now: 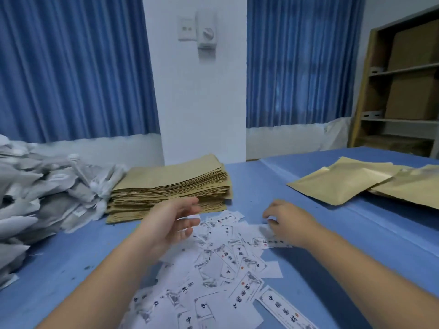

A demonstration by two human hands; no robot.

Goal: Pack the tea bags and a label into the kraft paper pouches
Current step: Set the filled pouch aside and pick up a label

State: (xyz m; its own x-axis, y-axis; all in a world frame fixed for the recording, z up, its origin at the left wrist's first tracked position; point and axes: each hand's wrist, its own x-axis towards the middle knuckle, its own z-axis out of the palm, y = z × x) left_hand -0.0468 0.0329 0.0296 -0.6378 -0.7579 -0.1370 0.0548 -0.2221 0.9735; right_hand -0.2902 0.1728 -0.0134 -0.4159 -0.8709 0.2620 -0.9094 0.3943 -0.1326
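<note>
Left of the stack of kraft paper pouches [171, 186], the heap of white tea bags [35, 198] leans against it. A brushing arm could likely spill bags across the blue table [332, 269]. The stack is fanned and uneven, so pulling one pouch may drag several. In front of the stack the labels [225, 257] overlap in a loose scatter. Thin slips cling, so I judge a pick could lift two, and both forearms lie over them and might sweep some away.

Loose pouches [344, 184] lie well right of the stack, beyond both hands. The left hand [171, 222] hovers just before the stack's near edge, fingers relaxed and holding nothing. The right hand [287, 224], front-right of the stack, bends its fingers onto the labels; whether it pinches one I cannot tell.
</note>
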